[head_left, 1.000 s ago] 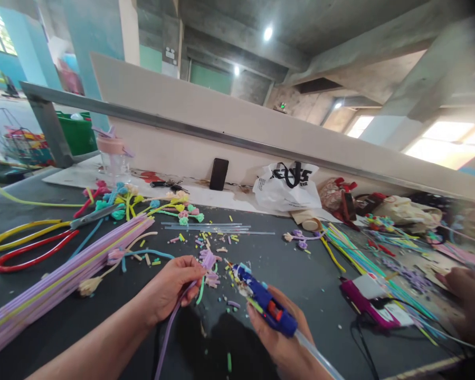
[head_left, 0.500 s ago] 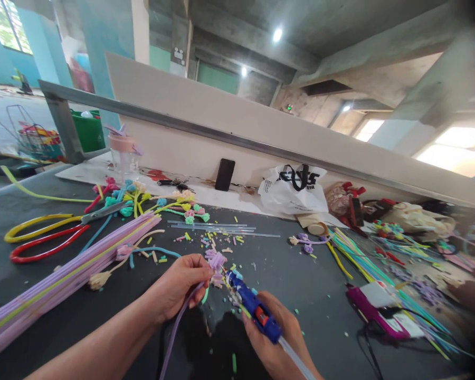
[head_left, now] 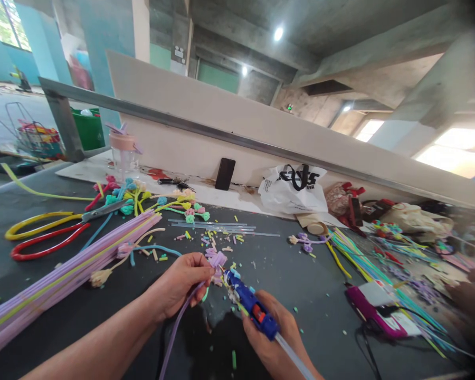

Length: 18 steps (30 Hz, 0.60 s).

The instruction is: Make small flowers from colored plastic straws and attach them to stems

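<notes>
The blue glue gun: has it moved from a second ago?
Yes. The glue gun, in the right hand, has closed in on the purple flower, measured against the phone.

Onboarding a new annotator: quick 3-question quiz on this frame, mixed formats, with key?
1. True or false: the right hand holds a blue glue gun.
2. The left hand grips: A) scissors B) purple stem with a flower C) phone
3. Fill in: the glue gun's nozzle points at the purple ____.

Key: 1 true; 2 B, the purple stem; 3 flower.
</notes>
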{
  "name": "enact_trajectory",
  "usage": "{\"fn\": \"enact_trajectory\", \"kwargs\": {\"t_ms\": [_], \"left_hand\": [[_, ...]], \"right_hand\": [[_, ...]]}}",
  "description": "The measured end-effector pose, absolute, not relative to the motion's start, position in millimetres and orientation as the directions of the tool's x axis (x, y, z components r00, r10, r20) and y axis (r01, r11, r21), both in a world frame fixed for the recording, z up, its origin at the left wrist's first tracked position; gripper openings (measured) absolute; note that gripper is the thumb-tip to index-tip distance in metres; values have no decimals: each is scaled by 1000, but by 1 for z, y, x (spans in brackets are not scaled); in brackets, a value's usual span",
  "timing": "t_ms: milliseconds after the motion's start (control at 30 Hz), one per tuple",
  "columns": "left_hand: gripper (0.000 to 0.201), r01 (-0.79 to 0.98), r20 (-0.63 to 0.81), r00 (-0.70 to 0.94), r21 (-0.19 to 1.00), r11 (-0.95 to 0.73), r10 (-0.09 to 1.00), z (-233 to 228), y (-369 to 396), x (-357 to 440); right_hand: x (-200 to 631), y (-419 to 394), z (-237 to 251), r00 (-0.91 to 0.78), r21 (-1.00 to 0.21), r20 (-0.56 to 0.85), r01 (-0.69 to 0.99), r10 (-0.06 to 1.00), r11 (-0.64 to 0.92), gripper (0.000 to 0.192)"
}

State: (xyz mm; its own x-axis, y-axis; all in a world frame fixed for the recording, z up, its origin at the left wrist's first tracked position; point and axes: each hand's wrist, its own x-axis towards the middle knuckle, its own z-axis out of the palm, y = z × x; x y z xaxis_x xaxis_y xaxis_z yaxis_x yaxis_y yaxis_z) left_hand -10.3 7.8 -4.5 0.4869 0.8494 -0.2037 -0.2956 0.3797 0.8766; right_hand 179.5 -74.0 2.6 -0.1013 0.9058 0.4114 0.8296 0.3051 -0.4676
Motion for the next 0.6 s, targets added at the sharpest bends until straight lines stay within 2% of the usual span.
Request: {"fn": "enact_trajectory", "kwargs": {"t_ms": [600], "left_hand": [[23, -333, -200, 484, 858, 391, 852, -4, 8, -11]], "right_hand": [[182, -76, 1, -130, -448, 426, 830, 895, 333, 7]]}}
